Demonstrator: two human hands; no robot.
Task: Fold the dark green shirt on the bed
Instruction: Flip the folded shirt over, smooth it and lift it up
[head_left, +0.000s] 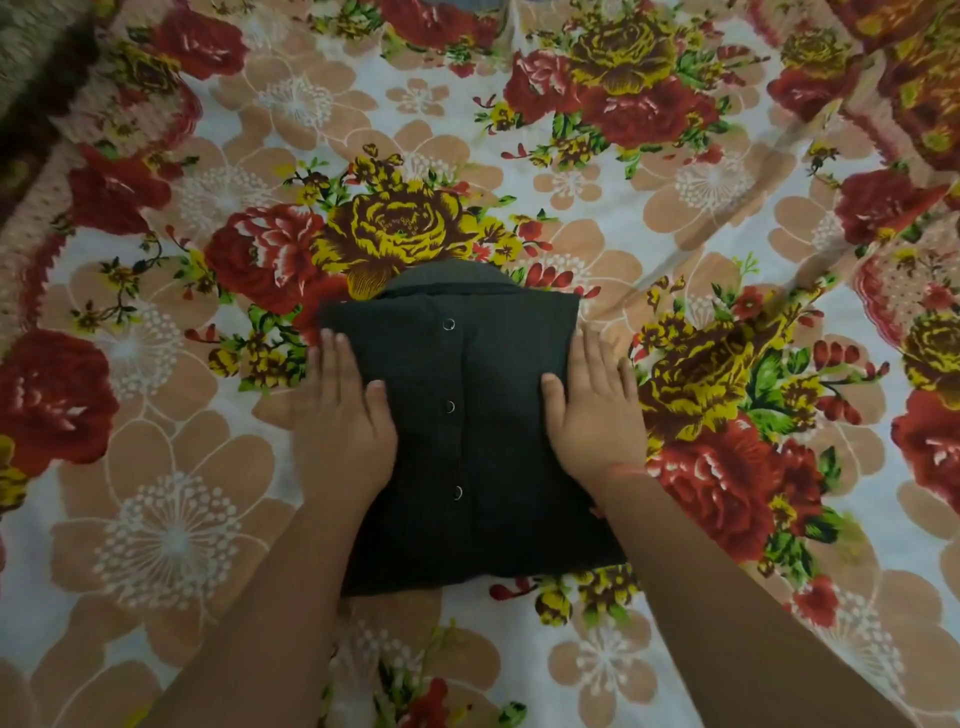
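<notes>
The dark green shirt (467, 441) lies folded into a compact rectangle in the middle of the bed, its collar at the far edge and a row of three snap buttons running down its centre. My left hand (345, 415) rests flat on the shirt's left side, fingers together and thumb out. On the right side my right hand (597, 415) lies flat in the same way, with a red thread around the wrist. Neither hand grips the cloth; both palms press down on it.
A floral bedsheet (675, 234) with red and yellow roses on white covers the whole bed around the shirt. A dark fuzzy blanket or pillow edge (36, 67) shows at the top left corner. Rumpled sheet folds rise at the top right.
</notes>
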